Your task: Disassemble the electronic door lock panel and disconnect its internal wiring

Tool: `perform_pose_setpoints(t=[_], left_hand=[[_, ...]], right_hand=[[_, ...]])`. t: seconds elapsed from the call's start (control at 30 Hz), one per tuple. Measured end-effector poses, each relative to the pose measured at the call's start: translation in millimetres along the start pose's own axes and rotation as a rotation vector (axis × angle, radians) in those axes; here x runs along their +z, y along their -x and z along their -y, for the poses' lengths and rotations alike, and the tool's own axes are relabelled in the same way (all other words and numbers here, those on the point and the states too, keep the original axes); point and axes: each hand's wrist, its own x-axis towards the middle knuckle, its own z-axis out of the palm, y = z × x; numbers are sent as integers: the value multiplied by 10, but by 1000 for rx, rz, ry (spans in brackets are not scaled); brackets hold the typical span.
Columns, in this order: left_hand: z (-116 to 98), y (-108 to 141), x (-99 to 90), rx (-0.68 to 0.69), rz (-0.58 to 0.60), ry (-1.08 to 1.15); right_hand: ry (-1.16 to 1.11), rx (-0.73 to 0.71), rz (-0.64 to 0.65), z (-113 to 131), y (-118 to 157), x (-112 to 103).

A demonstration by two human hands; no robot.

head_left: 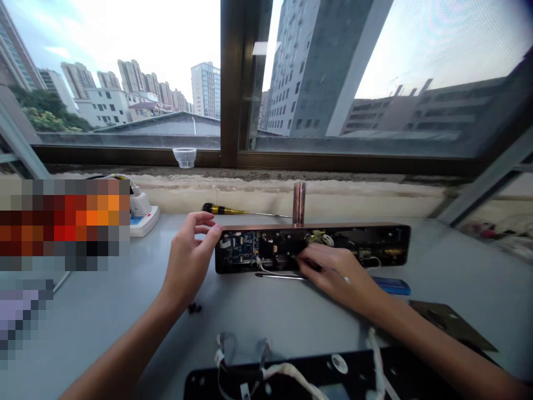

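A long, shallow metal housing (pixel 291 247) stands on its edge, its open side facing me. Inside its left part is a blue circuit board (pixel 244 246); white wires (pixel 328 239) and brass-coloured parts sit further right. My left hand (pixel 189 258) holds the housing's upper left corner, thumb at the edge and fingers curled. Reaching into the middle of the housing, my right hand (pixel 333 272) has its fingers closed together; what they pinch is hidden. Behind the housing rises a copper-coloured tube (pixel 298 203). A screwdriver with a blue handle (pixel 391 285) lies partly under my right hand.
A yellow-and-black screwdriver (pixel 225 209) lies behind the housing. Close to me is a black panel (pixel 308 361) with cables. Small dark screws (pixel 194 308) lie at left, a flat dark plate (pixel 452 322) at right. A power strip (pixel 145 221) stands back left; a plastic cup (pixel 185 158) sits on the sill.
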Motion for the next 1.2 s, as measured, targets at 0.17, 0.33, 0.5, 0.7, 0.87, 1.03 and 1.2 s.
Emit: perform_pose_setpoints(t=[0.17, 0.33, 0.5, 0.7, 0.87, 1.03, 1.2], left_hand=[[90, -16, 62, -156, 269, 103], [159, -4, 91, -166, 367, 96], [170, 1, 100, -163, 357, 92], [172, -10, 94, -150, 352, 63], [165, -17, 91, -136, 347, 56], [162, -7, 94, -149, 343, 54], [162, 1, 93, -148, 345, 58]], right_hand=[[-2, 43, -18, 21, -4, 15], [31, 223, -74, 95, -38, 49], [100, 419, -71, 179, -68, 87], [71, 447, -51, 220, -88, 112], [-15, 486, -72, 184, -66, 65], [-243, 558, -94, 151, -44, 38], [-252, 633, -69, 163, -42, 59]])
